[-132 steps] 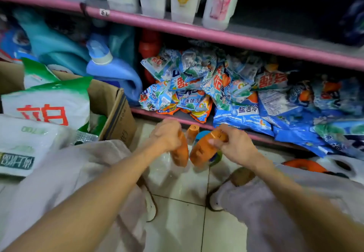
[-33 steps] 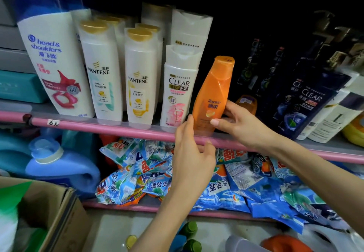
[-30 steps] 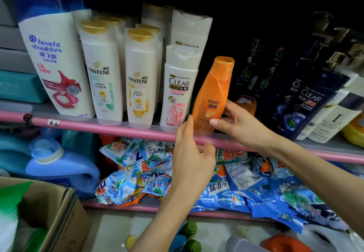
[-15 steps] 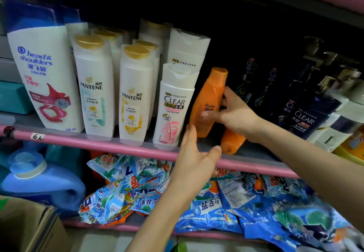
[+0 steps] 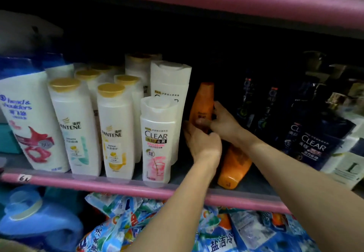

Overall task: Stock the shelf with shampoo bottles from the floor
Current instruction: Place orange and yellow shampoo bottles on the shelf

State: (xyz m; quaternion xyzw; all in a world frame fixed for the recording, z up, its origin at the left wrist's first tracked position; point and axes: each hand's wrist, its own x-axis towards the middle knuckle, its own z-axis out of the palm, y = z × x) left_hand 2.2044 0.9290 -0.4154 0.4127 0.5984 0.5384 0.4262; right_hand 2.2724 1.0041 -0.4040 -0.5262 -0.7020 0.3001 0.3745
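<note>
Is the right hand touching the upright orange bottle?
Touching. The head view shows the right hand with thumb and fingers curled round the upright orange bottle.

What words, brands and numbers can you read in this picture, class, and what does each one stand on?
"head & shoulders": big white bottle, far left.
"PANTENE": two gold-capped white bottles.
"CLEAR": front white bottle.
"CLEAR": dark bottle, right.
"L": white bottle, far right.
"6", then an unclear mark: tag on the pink rail.
"盐洁净": blue packet below.
Orange bottles' labels: too blurred.
</note>
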